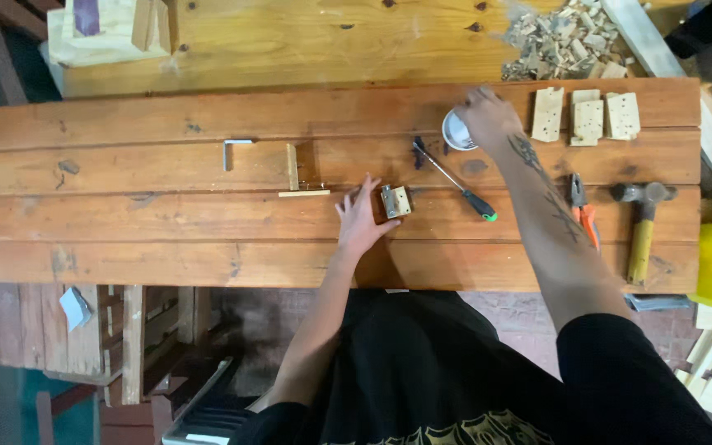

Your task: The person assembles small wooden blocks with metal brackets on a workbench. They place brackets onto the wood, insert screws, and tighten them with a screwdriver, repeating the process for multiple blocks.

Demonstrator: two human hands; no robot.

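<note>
Counted on the plank bench: ten loose items, two hands.

Two hands are seen, the left hand (360, 221) and the right hand (488, 119). One brass hinge (395, 201) is counted, one screwdriver (455, 180) with a green-tipped handle, one small round white container (457, 132), one hammer (644, 221) and one pair of orange-handled pliers (583, 211). Three pale perforated wooden blocks (587, 115) are laid in a row (the middle one may be two stacked pieces; it cannot be told). One metal angle bracket (234, 150) and one small wooden assembly (297, 175) are also counted. One heap of wood offcuts (558, 39) is noted, its pieces too many to count. The bench top (125, 222) is made up of four planks.
</note>
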